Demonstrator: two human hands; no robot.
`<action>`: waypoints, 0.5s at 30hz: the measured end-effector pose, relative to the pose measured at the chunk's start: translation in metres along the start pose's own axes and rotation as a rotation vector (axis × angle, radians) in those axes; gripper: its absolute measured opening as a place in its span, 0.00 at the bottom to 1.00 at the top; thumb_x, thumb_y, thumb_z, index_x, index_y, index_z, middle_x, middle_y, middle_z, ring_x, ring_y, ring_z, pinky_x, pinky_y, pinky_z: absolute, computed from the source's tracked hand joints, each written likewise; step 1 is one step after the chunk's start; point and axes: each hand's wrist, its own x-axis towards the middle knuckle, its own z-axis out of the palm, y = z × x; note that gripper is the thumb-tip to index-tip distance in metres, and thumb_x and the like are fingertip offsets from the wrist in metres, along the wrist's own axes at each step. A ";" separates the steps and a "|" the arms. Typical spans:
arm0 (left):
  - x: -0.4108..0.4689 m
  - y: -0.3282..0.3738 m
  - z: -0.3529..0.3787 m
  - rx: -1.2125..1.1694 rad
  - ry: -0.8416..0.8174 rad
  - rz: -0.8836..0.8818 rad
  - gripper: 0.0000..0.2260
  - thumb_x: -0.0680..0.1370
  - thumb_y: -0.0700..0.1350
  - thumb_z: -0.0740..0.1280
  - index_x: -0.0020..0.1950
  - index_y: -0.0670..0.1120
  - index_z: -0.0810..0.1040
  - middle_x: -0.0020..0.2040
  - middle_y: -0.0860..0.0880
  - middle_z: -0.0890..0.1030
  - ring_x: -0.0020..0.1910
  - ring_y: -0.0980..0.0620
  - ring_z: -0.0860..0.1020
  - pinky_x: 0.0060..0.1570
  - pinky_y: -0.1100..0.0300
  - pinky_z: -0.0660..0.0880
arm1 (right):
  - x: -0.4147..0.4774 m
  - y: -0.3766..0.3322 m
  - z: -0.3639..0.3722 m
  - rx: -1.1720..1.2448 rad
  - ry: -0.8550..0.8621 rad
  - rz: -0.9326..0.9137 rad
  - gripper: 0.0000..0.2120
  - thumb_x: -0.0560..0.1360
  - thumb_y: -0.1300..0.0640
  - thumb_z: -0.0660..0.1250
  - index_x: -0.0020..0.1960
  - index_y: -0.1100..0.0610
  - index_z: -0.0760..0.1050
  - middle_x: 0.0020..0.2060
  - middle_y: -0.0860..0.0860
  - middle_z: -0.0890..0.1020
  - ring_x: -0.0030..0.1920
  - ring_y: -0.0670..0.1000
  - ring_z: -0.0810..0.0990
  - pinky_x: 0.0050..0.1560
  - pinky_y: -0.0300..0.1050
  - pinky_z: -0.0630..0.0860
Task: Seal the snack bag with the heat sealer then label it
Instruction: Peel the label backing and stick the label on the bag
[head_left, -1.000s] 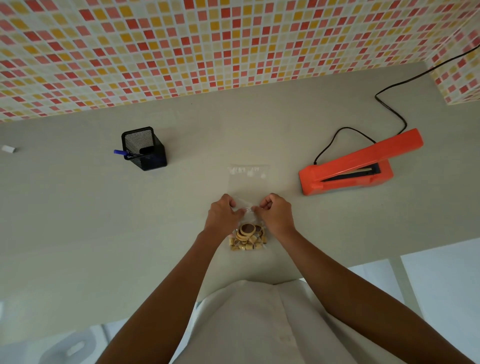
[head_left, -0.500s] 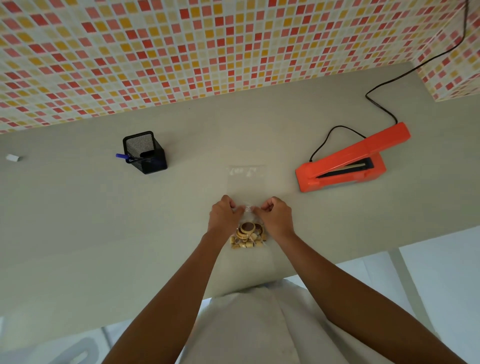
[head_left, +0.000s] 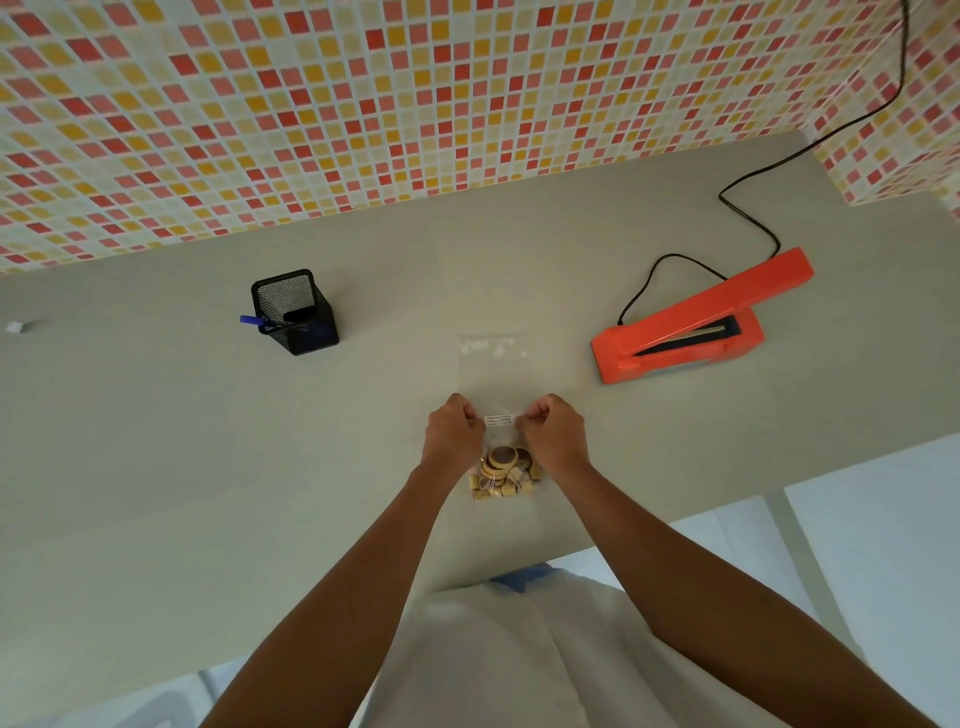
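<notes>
Just below the centre of the frame, a clear snack bag (head_left: 503, 467) lies flat on the grey table (head_left: 156, 467), its lower part filled with round biscuits and small tan pieces. Both hands rest on it. The left hand (head_left: 453, 435) is curled nearly closed, fingertips pressed at the left end of a small white label (head_left: 499, 419) that sits across the bag above the snacks. The right hand (head_left: 553, 434) is curled the same way, fingertips at the label's right end. Whether the fingers pinch the label or only press it down, I cannot tell. Faint print shows on the label but is too small to read.

Slightly above the hands, a transparent sheet or bag (head_left: 496, 347) lies flat, hardly visible against the table. Right of centre stands the orange heat sealer (head_left: 691, 327), its arm raised, a black cord (head_left: 758, 218) running from it toward the upper right corner. Left of centre sits a black mesh pen holder (head_left: 293, 312) with a blue pen (head_left: 254, 322) poking out. A small white object (head_left: 15, 327) lies at the far left edge. Red, orange and yellow mosaic tiles (head_left: 363, 93) cover the wall across the top.
</notes>
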 end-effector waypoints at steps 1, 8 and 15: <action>-0.001 -0.001 -0.002 -0.024 -0.013 -0.002 0.03 0.77 0.38 0.64 0.46 0.45 0.75 0.44 0.45 0.81 0.42 0.45 0.81 0.42 0.51 0.80 | -0.001 0.000 0.001 -0.001 0.005 0.001 0.06 0.72 0.56 0.74 0.45 0.57 0.78 0.37 0.48 0.81 0.40 0.49 0.79 0.42 0.41 0.72; -0.007 -0.013 -0.015 -0.184 -0.070 -0.034 0.01 0.77 0.39 0.65 0.48 0.43 0.74 0.42 0.39 0.82 0.28 0.54 0.82 0.31 0.46 0.82 | -0.006 -0.002 0.010 -0.060 0.010 -0.006 0.15 0.70 0.48 0.77 0.45 0.56 0.76 0.39 0.49 0.81 0.40 0.51 0.80 0.43 0.46 0.77; -0.004 -0.006 -0.016 -0.022 -0.014 -0.060 0.12 0.74 0.50 0.73 0.45 0.45 0.73 0.40 0.45 0.81 0.31 0.49 0.83 0.33 0.53 0.81 | -0.006 -0.014 0.011 -0.133 -0.010 0.015 0.11 0.72 0.50 0.74 0.47 0.55 0.76 0.41 0.50 0.82 0.42 0.52 0.80 0.45 0.46 0.77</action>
